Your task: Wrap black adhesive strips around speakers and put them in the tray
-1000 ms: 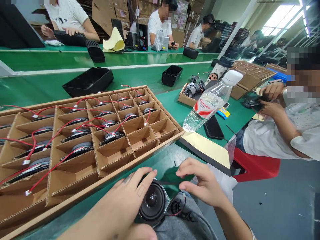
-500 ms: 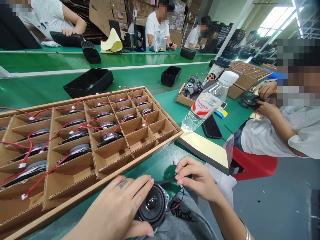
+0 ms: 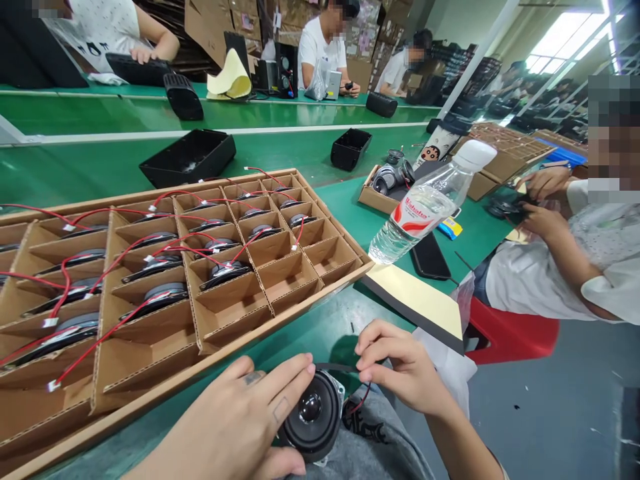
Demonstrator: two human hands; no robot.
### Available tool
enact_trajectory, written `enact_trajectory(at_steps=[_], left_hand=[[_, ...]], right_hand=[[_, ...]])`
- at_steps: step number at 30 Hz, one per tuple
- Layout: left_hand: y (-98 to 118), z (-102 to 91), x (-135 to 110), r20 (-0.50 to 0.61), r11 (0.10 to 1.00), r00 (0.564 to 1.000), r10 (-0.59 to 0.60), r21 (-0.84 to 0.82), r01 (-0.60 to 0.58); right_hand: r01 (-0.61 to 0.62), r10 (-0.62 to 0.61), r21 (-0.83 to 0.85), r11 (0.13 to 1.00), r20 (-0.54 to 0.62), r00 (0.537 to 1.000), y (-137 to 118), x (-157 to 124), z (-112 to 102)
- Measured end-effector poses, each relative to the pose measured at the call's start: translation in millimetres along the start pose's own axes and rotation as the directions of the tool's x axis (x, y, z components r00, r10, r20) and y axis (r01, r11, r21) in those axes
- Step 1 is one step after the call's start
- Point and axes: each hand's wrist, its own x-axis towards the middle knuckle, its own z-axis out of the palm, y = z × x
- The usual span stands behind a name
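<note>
Here, a round black speaker [image 3: 311,412] sits cone up at the near edge of the table [image 3: 327,333], close to grey cloth [image 3: 387,443]. The left hand [image 3: 245,413] clasps its side between fingers and thumb; apart from it, the right hand [image 3: 400,367] pinches a thin black strip [image 3: 336,367] extending past the speaker's rim. Beyond, a divided cardboard box [image 3: 333,287] holds wired speakers [image 3: 165,292], with a water bottle [image 3: 413,217] near its right corner.
</note>
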Motion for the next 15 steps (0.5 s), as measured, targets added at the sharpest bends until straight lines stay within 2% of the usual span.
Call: enact_trajectory(at_steps=[5,10,15], left_hand=[[0,-0.2,2,-0.016,0.999,0.999,0.04,-0.023,-0.04],[4,-2.9,4,0.013,0.998,0.999,-0.042,-0.039,0.043],[5,4.6,1,0.009,0.98,0.997,-0.075,-0.183,0.076]], right_hand=[[0.012,-0.012,-0.02,1.0,0.009,1.0,2,-8,0],[0.011,-0.011,-0.013,1.0,0.015,1.0,4,-13,2],[0.004,-0.003,-0.01,1.0,0.025,1.0,5,-16,5]])
